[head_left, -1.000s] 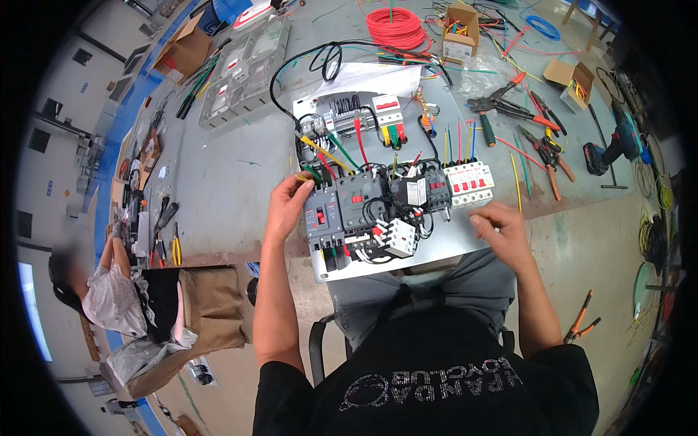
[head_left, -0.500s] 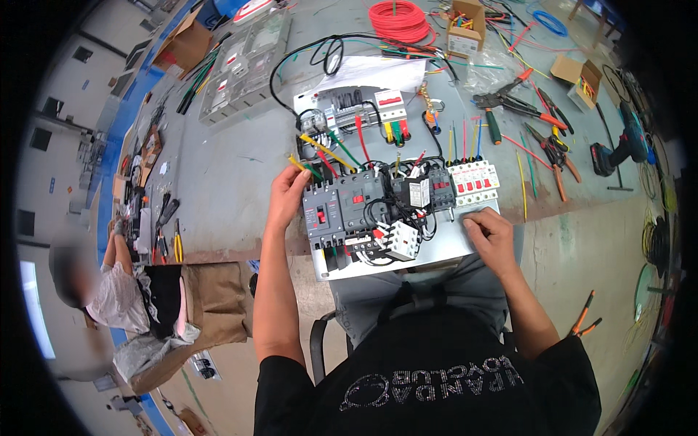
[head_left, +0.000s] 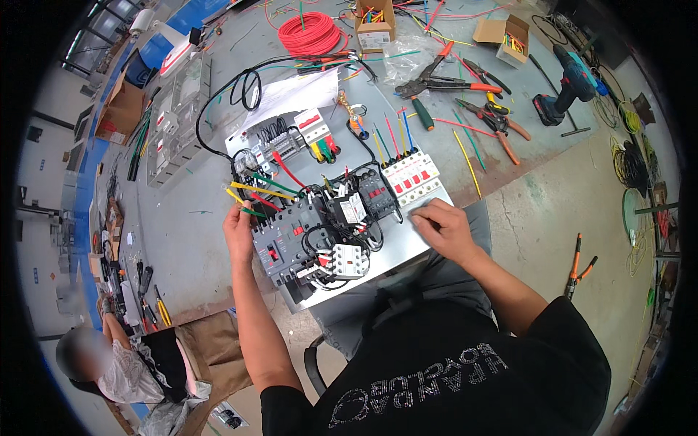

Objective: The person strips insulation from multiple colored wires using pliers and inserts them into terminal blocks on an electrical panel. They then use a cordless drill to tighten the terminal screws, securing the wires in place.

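Note:
A metal mounting plate carrying electrical parts lies across the bench's near edge, above my lap. At its left, my left hand pinches a short yellow wire where it rises beside a grey circuit breaker. Other yellow, green and red wires stick up next to the fingers. My right hand, fingers curled in and nothing visible in them, rests by the plate's right edge, below a white row of miniature breakers with red switches. Between the hands sit a black contactor and a white terminal block among black wires.
Pliers, a crimping tool and a cordless drill lie at the right. Farther back are a red wire coil and small cardboard boxes. A clear-covered enclosure stands left; another person sits at lower left.
The view has turned, so the bench and plate appear shifted left and tilted. My left hand stays at the wires and my right hand at the plate's right edge.

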